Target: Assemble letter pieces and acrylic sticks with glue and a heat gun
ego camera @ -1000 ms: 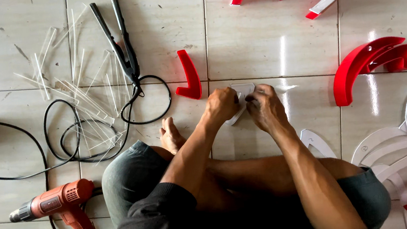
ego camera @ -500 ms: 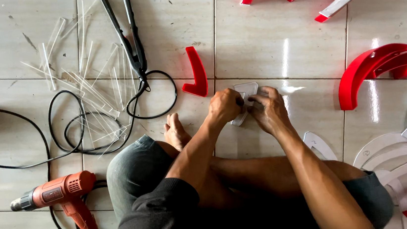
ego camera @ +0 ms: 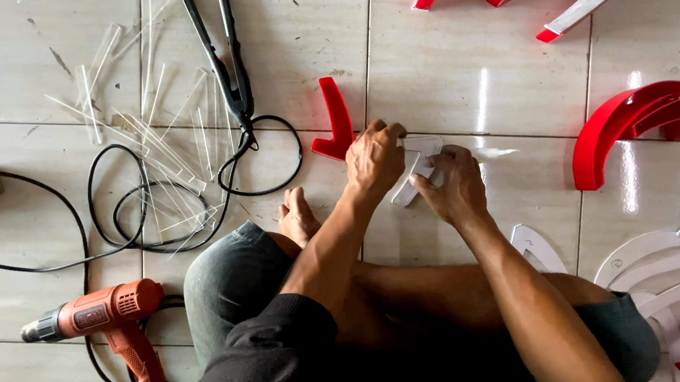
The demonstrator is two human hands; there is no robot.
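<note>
Left hand (ego camera: 373,159) and right hand (ego camera: 456,184), fingers curled, apparently pinching a white shaped piece (ego camera: 415,174) above tiled floor (ego camera: 462,79); orange power tool (ego camera: 103,318) at eight o'clock.

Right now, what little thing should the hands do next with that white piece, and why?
Probably keep the grip and press the white piece down flat on the tile floor. Both the left hand and the right hand pinch it from either side, and it sits just above the tiles between them. What the fingers are working on is hidden, so that is only a guess.
</note>
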